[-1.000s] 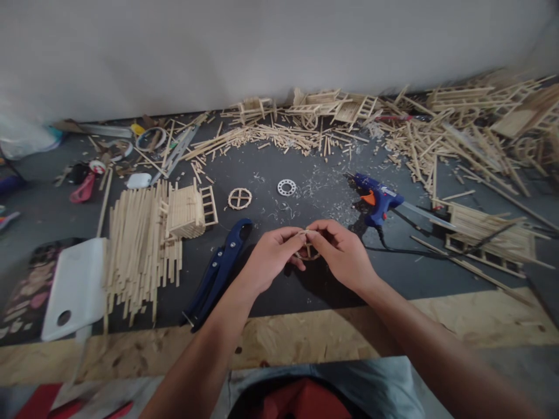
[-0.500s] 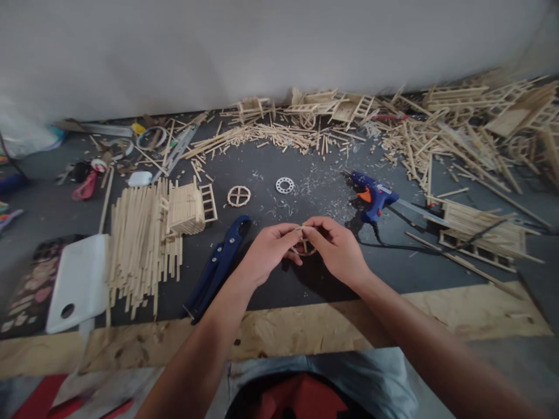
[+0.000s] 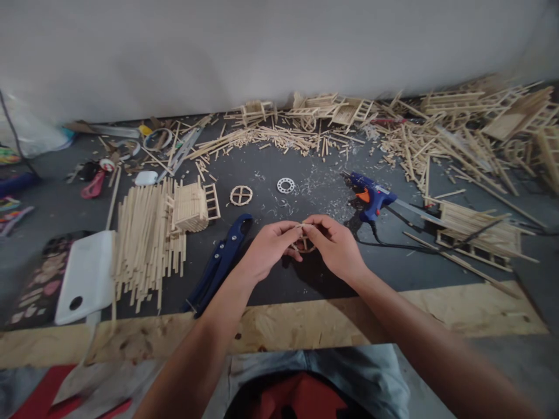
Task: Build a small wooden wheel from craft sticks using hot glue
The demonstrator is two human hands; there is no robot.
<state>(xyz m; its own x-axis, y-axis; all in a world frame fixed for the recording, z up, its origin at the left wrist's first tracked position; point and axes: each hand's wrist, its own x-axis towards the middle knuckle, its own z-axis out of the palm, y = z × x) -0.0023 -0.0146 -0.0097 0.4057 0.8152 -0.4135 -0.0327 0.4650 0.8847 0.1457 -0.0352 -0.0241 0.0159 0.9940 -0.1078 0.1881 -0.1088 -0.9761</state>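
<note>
Centrally, both hands (image 3: 301, 247) pinching wheel (image 3: 304, 243)

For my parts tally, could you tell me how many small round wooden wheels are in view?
2 clearly: one wheel lying on the mat, one held wheel between both hands. Others may hide in the far clutter.

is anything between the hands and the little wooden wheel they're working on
Nothing visible. The left hand and right hand both pinch the small wooden wheel directly, above the dark mat. The blue cutter lies off to the left, apart.
</note>
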